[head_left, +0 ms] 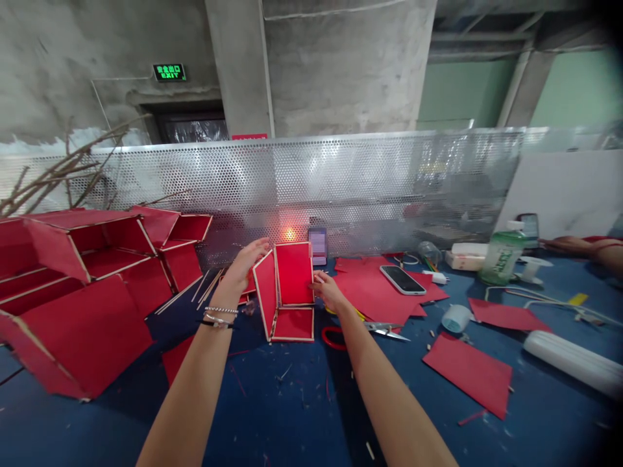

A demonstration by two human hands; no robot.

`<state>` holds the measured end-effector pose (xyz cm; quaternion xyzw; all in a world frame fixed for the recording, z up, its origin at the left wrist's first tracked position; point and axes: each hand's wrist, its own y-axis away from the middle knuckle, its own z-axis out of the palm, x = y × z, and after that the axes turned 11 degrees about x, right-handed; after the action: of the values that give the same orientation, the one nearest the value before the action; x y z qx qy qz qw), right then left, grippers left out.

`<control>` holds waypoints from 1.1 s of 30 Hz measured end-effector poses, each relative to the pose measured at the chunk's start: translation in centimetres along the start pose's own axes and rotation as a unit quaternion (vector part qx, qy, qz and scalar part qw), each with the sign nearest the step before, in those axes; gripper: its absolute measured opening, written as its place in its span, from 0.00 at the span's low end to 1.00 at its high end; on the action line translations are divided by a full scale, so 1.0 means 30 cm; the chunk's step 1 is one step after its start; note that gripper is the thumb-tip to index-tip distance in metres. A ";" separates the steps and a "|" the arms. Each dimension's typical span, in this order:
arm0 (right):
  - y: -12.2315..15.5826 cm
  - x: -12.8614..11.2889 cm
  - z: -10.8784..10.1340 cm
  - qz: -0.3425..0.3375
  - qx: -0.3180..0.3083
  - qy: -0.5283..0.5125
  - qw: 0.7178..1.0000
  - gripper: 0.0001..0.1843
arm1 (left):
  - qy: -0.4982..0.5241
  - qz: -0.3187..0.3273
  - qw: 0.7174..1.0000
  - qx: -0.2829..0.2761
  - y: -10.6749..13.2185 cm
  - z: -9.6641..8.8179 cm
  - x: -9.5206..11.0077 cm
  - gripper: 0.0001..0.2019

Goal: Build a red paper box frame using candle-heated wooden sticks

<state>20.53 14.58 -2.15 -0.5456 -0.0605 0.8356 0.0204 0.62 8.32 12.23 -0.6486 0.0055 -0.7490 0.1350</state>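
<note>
A small open box of red paper panels edged with pale wooden sticks stands on the blue table. My left hand, with bracelets on the wrist, holds the top of its tilted left panel. My right hand grips the right edge of its upright back panel. A third panel lies flat as the bottom. Red-handled scissors lie just right of my right forearm.
Large finished red frames crowd the left side. Loose red sheets, two phones, a green bottle, a tape roll, a white tube lie right. A perforated metal fence backs the table. Another person's arm rests far right.
</note>
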 end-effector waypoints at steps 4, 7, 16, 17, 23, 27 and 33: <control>0.019 -0.015 0.010 0.005 -0.007 -0.010 1.000 0.15 | 0.012 0.012 1.000 -0.014 -0.006 -0.006 -0.006 0.20; 0.018 -0.014 0.008 0.002 -0.008 -0.002 1.000 0.15 | 0.013 0.010 1.000 -0.017 -0.008 -0.007 -0.002 0.18; 0.012 0.002 0.012 0.003 -0.051 -0.021 0.998 0.14 | 0.042 -0.051 0.998 -0.023 -0.007 0.000 0.007 0.14; 0.012 0.003 0.014 0.003 -0.054 -0.021 0.998 0.13 | 0.040 -0.052 0.997 -0.027 -0.005 0.000 0.007 0.15; -0.001 0.016 0.013 -0.004 -0.068 -0.023 0.997 0.12 | 0.001 -0.027 0.999 -0.028 0.003 -0.002 0.008 0.16; -0.001 0.021 0.019 -0.003 -0.068 -0.013 0.998 0.13 | -0.026 0.020 0.999 -0.007 0.002 -0.005 0.002 0.17; 0.007 0.024 0.037 0.007 -0.073 -0.007 0.997 0.14 | -0.030 0.018 0.999 0.008 0.007 -0.012 -0.003 0.18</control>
<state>19.22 14.36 -2.40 -0.5400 -0.1179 0.8330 -0.0260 0.33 8.09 12.05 -0.6692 0.0072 -0.7269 0.1542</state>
